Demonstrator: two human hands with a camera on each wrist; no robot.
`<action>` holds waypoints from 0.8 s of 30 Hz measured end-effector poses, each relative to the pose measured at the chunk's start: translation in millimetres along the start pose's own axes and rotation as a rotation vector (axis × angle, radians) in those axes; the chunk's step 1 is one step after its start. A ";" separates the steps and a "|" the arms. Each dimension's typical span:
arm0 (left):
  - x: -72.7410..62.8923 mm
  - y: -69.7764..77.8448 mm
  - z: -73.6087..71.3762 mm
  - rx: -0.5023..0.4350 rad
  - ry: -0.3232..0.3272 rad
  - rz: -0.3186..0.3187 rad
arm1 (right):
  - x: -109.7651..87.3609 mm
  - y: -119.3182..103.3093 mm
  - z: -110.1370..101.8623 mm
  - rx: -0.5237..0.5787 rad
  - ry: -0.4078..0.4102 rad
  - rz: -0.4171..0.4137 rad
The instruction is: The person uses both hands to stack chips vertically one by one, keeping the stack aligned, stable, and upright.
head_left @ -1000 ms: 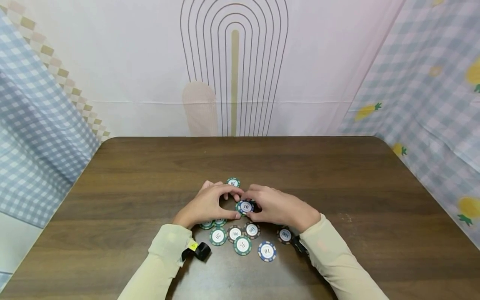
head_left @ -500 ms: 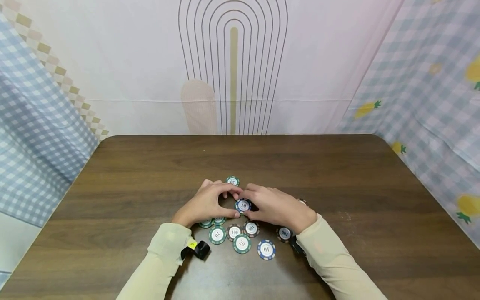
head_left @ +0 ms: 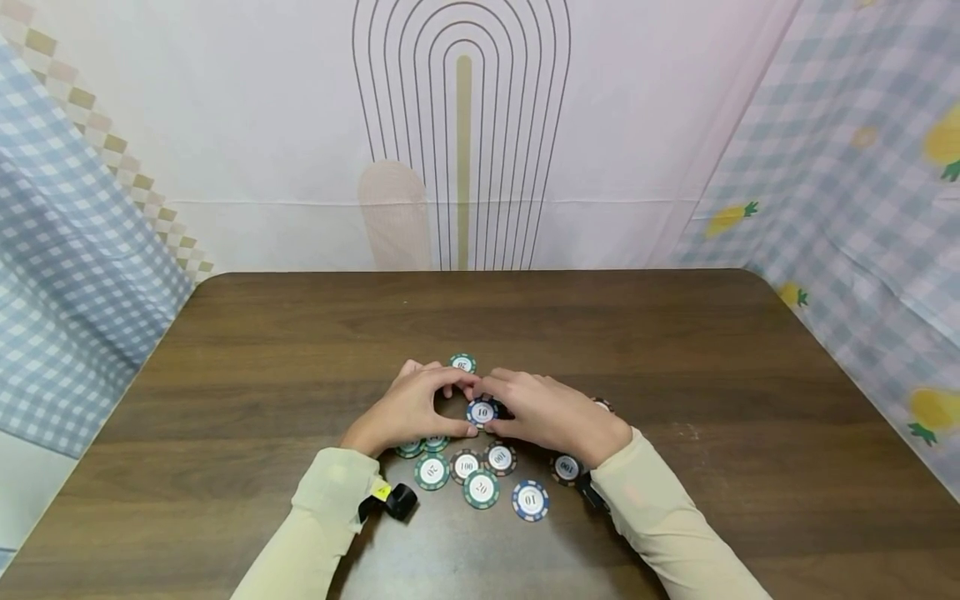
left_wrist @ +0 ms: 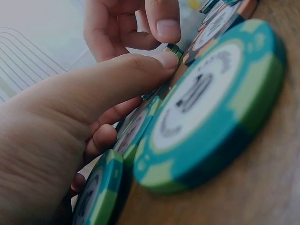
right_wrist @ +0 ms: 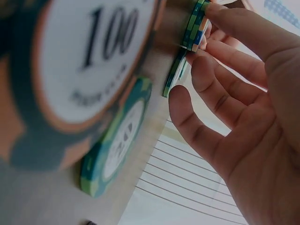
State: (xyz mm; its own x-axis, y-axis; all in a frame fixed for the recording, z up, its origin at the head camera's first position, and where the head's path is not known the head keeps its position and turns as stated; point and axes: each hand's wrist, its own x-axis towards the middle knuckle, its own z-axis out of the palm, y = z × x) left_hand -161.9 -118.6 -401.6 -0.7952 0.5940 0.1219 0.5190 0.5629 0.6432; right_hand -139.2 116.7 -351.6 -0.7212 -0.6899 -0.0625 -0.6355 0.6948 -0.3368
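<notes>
Between my two hands on the table stands a small stack of poker chips, topped by a blue chip (head_left: 482, 412) marked 10. Its green and blue edges (left_wrist: 174, 49) show in the left wrist view. My left hand (head_left: 412, 407) curves around the stack's left side, with thumb and forefinger at its edge. From the right, my right hand (head_left: 553, 414) grips the stack between thumb and fingers. In the right wrist view, the stack (right_wrist: 196, 27) lies at the thumb and fingertips, while the other fingers are spread. The lower chips are hidden in the head view.
Loose chips lie nearer me: green 20 chips (head_left: 432, 472), black 100 chips (head_left: 467, 465) and a blue 10 chip (head_left: 530, 501). A green chip (head_left: 462, 362) lies beyond my hands. Another black chip (head_left: 566, 469) sits by my right wrist. Curtains hang behind the brown table (head_left: 300, 333).
The blue top chip now looks more evenly lined up with the stack. A black chip beyond my right wrist has come into sight. Both hands keep nearly the same place.
</notes>
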 end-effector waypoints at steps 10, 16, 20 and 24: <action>0.9 -1.9 1.2 0.011 -0.004 0.009 | -2.7 9.2 -9.9 0.108 0.069 -0.027; 1.7 -2.3 1.8 0.034 0.000 0.039 | -2.9 19.2 -10.1 0.111 0.101 0.050; 2.0 -2.6 1.4 0.043 0.004 0.047 | -1.6 25.0 -8.1 0.107 0.079 0.072; 2.0 -2.3 1.2 0.042 -0.002 0.043 | -0.1 27.2 -6.1 0.109 0.040 0.075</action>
State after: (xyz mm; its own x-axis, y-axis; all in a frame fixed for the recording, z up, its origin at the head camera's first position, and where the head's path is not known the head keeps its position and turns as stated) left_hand -164.3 -118.0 -403.7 -0.7711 0.6196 0.1470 0.5655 0.5602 0.6052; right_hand -158.2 136.9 -355.1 -0.7770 -0.6271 -0.0546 -0.5475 0.7161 -0.4330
